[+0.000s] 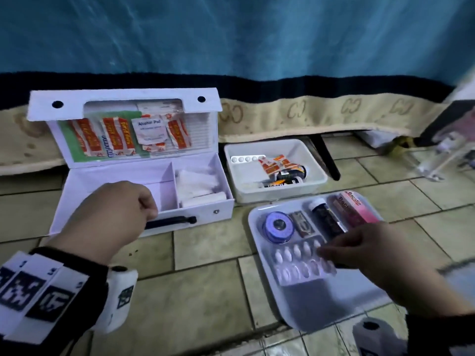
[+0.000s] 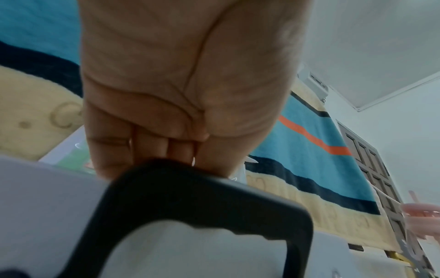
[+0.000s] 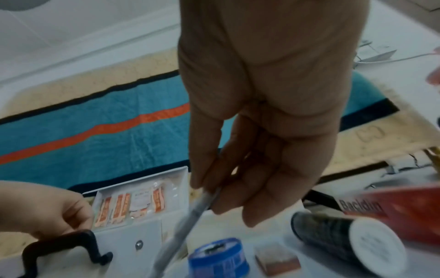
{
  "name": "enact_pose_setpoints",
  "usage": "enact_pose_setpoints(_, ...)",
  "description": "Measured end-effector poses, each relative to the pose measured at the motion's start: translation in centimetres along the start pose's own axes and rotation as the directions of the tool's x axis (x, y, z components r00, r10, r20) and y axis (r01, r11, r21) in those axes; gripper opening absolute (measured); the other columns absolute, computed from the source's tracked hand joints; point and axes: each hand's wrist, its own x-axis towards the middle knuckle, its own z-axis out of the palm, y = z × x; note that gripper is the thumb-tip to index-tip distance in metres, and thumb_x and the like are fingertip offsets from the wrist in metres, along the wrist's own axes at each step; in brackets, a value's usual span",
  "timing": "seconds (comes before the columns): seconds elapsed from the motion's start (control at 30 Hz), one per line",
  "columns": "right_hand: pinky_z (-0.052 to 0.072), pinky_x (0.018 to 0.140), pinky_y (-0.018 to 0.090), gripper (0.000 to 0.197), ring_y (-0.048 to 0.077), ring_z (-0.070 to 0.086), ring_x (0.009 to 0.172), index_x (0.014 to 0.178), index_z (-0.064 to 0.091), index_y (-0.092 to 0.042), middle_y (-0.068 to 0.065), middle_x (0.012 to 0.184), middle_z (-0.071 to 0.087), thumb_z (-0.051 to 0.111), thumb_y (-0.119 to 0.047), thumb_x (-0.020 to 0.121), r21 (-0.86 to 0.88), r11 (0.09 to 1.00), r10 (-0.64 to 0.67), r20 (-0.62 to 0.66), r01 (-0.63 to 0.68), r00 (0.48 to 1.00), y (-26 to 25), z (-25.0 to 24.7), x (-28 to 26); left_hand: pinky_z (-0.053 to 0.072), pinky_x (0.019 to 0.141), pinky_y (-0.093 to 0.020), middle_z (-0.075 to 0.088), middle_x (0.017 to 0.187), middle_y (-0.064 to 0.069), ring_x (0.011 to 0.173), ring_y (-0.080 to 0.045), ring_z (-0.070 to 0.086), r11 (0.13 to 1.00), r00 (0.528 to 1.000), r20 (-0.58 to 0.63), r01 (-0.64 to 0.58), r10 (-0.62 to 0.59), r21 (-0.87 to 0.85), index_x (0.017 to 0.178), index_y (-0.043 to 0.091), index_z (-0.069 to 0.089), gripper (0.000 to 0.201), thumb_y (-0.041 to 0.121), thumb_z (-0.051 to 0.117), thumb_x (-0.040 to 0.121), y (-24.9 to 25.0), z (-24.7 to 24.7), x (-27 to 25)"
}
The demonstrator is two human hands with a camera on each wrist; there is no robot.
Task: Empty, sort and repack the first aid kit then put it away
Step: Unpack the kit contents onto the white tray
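The white first aid kit stands open on the floor, with plasters and an alcohol pad in its lid and gauze in its right compartment. My left hand curls over the kit's front wall just above the black handle. To the right, a white tray holds a blue tape roll, a dark tube, a pink Bacidin box and a pill blister pack. My right hand pinches the blister pack by its edge.
A white bin behind the tray holds a pill strip, sachets and small bottles. A bed with a blue blanket runs along the back, its black leg beside the bin. A clear plastic item lies at the far right on the tiled floor.
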Motion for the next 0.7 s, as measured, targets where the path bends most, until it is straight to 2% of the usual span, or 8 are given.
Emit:
enact_pose_setpoints(0.03,0.040,0.054,0.023,0.015,0.012,0.054,0.049,0.055,0.075,-0.019,0.009,0.051,0.067,0.084,-0.025,0.064,-0.021,1.000,0.018,0.007,-0.018,1.000,0.3,0.3,0.0,0.041,0.058,-0.024,0.063,0.072,0.012,0.070,-0.006,0.055,1.000,1.000,0.002,0.004,-0.004,-0.002,0.062,0.028,0.064,0.025,0.014,0.065,0.084,0.0,0.0,0.1)
enact_pose_setpoints(0.1,0.037,0.049,0.020,0.017,0.006,0.049,0.043,0.055,0.075,-0.015,0.003,0.048,0.065,0.083,-0.025,0.066,-0.109,0.994,0.012,0.002,-0.012,1.000,0.8,0.7,0.3,0.038,0.055,-0.022,0.062,0.070,0.012,0.068,-0.003,0.053,1.000,1.000,0.010,0.007,-0.007,-0.007,0.064,0.026,0.064,0.024,0.016,0.065,0.085,-0.1,0.1,0.4)
enact_pose_setpoints(0.2,0.036,0.044,0.009,0.008,-0.003,0.053,0.042,0.064,0.074,-0.019,-0.011,0.040,0.058,0.082,-0.021,0.067,-0.238,0.971,-0.027,-0.010,0.024,1.000,0.8,1.4,0.7,0.040,0.057,-0.025,0.064,0.068,0.005,0.067,-0.011,0.055,0.999,0.999,0.020,0.048,-0.047,-0.016,0.064,0.021,0.065,0.021,0.027,0.067,0.084,-0.3,0.1,0.3)
enact_pose_setpoints(0.23,0.038,0.047,0.007,0.006,-0.002,0.057,0.047,0.068,0.074,-0.021,-0.011,0.039,0.057,0.081,-0.020,0.067,-0.279,0.960,-0.032,-0.004,0.030,0.999,0.7,1.7,0.6,0.041,0.057,-0.027,0.064,0.067,0.002,0.067,-0.014,0.056,0.998,0.998,0.018,0.068,-0.068,-0.019,0.064,0.019,0.065,0.023,0.031,0.068,0.083,-0.5,0.1,0.2)
enact_pose_setpoints(0.33,0.049,0.065,0.022,0.008,0.011,0.066,0.064,0.073,0.074,-0.015,-0.006,0.055,0.064,0.079,-0.019,0.068,-0.320,0.947,-0.036,-0.038,0.021,0.999,0.6,2.5,0.5,0.039,0.055,-0.028,0.064,0.065,-0.002,0.065,-0.018,0.057,0.990,0.993,0.022,0.120,-0.119,-0.068,0.063,0.015,0.066,0.031,0.041,0.068,0.080,-0.8,-0.2,-0.3)
enact_pose_setpoints(0.47,0.052,0.071,0.027,0.013,0.015,0.067,0.073,0.074,0.072,-0.015,0.000,0.072,0.072,0.073,-0.028,0.072,-0.411,0.911,-0.044,-0.057,0.017,0.997,0.8,3.3,0.2,0.035,0.052,-0.027,0.059,0.064,-0.002,0.062,-0.017,0.054,0.973,0.989,0.074,0.142,-0.131,-0.180,0.063,0.014,0.065,0.032,0.042,0.068,0.080,-1.3,-0.2,-0.5)
enact_pose_setpoints(0.57,0.050,0.079,0.026,0.019,0.012,0.065,0.090,0.090,0.069,-0.025,-0.006,0.094,0.071,0.067,-0.039,0.076,-0.500,0.863,-0.106,-0.043,0.071,0.993,-0.9,3.4,0.0,0.032,0.053,-0.028,0.057,0.066,-0.001,0.063,-0.015,0.050,0.968,0.985,0.117,0.149,-0.127,-0.203,0.068,0.016,0.065,0.030,0.041,0.063,0.084,-1.7,0.3,-0.1)
enact_pose_setpoints(0.7,0.051,0.076,0.026,0.022,0.014,0.065,0.088,0.091,0.071,-0.021,-0.002,0.093,0.072,0.062,-0.038,0.080,-0.499,0.838,-0.226,0.056,0.223,0.973,-5.7,2.9,0.8,0.031,0.055,-0.030,0.054,0.068,-0.001,0.065,-0.016,0.049,0.970,0.985,0.141,0.126,-0.098,-0.207,0.069,0.017,0.059,0.030,0.041,0.058,0.088,-2.3,1.0,0.2)
